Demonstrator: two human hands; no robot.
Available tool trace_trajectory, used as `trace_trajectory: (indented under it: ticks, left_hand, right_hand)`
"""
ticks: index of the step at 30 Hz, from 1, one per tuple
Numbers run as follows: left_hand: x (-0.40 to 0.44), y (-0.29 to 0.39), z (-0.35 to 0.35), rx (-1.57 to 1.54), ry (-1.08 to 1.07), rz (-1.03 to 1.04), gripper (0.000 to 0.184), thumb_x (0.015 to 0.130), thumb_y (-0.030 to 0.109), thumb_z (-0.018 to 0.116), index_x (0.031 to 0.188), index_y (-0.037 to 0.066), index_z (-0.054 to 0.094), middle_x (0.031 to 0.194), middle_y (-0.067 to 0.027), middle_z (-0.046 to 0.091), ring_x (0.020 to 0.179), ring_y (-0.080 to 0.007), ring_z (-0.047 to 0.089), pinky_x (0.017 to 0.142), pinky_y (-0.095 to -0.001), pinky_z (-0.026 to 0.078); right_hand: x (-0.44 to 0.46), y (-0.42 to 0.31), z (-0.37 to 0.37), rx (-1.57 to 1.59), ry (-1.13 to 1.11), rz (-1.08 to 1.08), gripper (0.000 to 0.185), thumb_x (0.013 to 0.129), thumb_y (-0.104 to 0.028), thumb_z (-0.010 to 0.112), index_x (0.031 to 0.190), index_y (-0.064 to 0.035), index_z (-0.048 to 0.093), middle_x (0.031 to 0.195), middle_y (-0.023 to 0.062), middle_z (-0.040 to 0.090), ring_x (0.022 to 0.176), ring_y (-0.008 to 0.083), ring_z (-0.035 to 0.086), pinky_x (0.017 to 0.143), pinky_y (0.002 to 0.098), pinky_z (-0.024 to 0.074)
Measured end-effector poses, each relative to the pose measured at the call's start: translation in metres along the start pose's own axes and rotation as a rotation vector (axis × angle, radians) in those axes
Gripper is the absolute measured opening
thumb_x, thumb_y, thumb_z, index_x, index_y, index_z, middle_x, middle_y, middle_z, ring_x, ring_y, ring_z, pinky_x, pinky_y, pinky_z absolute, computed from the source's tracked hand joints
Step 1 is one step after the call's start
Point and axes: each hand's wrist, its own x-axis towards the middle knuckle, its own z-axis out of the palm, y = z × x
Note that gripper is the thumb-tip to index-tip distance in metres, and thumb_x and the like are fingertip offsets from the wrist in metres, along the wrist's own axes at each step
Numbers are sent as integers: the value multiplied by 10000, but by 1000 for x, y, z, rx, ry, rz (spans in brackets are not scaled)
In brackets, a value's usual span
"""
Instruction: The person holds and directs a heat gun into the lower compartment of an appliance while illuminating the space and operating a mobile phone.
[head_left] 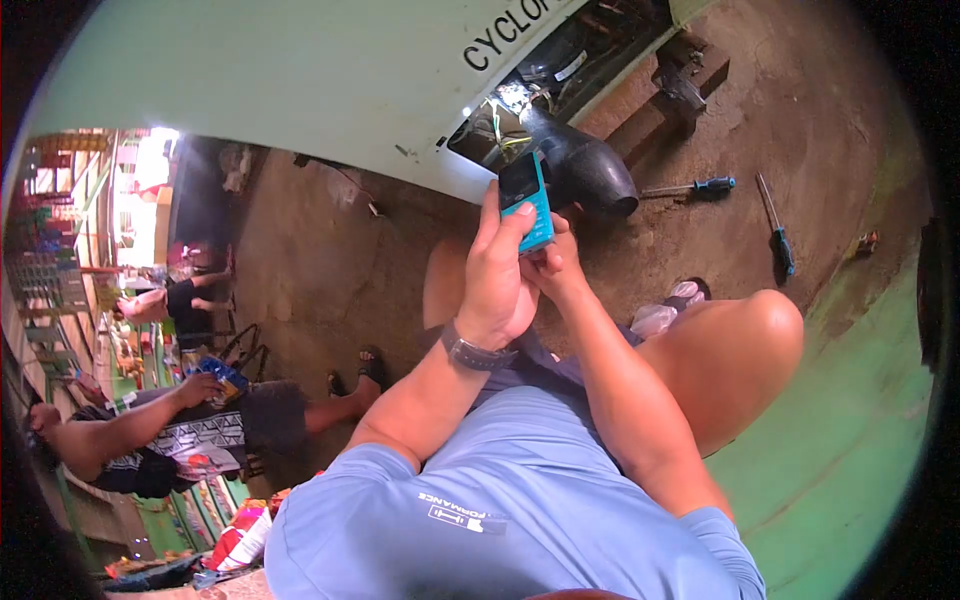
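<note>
Blue shirt (540,450) fills the nearest ground, and beyond it the person's two hands meet at a teal phone (520,180). The left hand (495,270), a dark watch (475,353) at its wrist, is closed around the phone, thumb on the keypad (541,228). The right hand (560,265) sits at the phone's lower end with fingers curled; whether it grips or only touches cannot be told.

The phone's long axis points mostly away from the body, screen end far, keypad end near, the top leaning slightly left. Just past it, to the right, lies a black tapered thing (590,175), its narrow end at the opening in the pale panel (300,75); nearer the right hand's side, two screwdrivers (713,187) (783,252) lie on the ground.
</note>
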Motion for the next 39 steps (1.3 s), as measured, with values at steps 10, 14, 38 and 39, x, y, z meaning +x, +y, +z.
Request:
trace_trajectory:
  ticks: [10, 14, 38, 39]
  left_hand:
    - [-4, 3, -5, -37, 15, 37, 379, 1004, 193, 544, 1372, 105, 512, 956, -54, 654, 653, -112, 610, 601, -236, 524]
    - [-7, 7, -4, -31, -2, 51, 369, 1004, 191, 542, 1362, 99, 527, 973, -40, 643, 658, -106, 600, 611, -233, 524]
    - [-3, 0, -12, 24, -16, -6, 377, 1012, 195, 531, 1378, 108, 511, 943, -44, 671, 659, -122, 607, 609, -249, 521]
    - [-3, -1, -12, 41, -24, -15, 377, 1012, 195, 531, 1378, 108, 511, 943, -44, 671, 659, -122, 607, 609, -249, 521]
  right_hand:
    - [-13, -25, 24, 237, 53, 61, 120, 966, -153, 572, 953, -63, 650, 714, -3, 612, 538, 82, 560, 482, 258, 494]
    - [-7, -21, 18, 268, -34, 66, 133, 975, -138, 615, 1083, -64, 629, 890, 19, 651, 731, 116, 635, 617, 281, 543]
    - [17, 16, 7, 519, -163, 98, 269, 954, -205, 700, 852, 43, 673, 676, 58, 640, 505, 147, 623, 471, 305, 537]
    - [17, 16, 7, 537, -159, 88, 269, 954, -205, 700, 852, 43, 673, 676, 58, 640, 505, 147, 623, 471, 305, 537]
